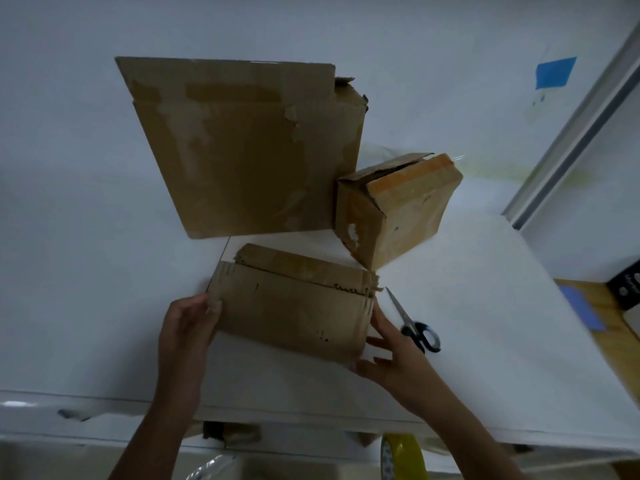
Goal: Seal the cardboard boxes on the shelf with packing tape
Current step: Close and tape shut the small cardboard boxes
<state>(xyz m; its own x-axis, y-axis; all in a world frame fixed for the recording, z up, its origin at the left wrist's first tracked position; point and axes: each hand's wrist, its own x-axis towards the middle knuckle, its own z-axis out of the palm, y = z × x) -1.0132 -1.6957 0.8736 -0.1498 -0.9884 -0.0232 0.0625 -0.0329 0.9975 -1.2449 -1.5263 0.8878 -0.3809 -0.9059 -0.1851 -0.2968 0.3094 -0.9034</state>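
A flat, worn cardboard box (294, 306) lies on the white shelf top (485, 323) in front of me. My left hand (188, 327) grips its left end, thumb on the top face. My right hand (388, 351) holds its right end with fingers spread along the side. Behind it stands a large cardboard box (242, 150) with torn tape marks. To the right of that is a small cardboard box (398, 206), tilted, with its flaps partly open. A roll of yellow packing tape (403, 457) shows below the shelf's front edge.
Black-handled scissors (414, 325) lie on the shelf just right of my right hand. A white wall is behind the boxes, with a blue tape patch (554, 72) on it. At far right are a wooden surface (588, 306) and a dark object (627, 285).
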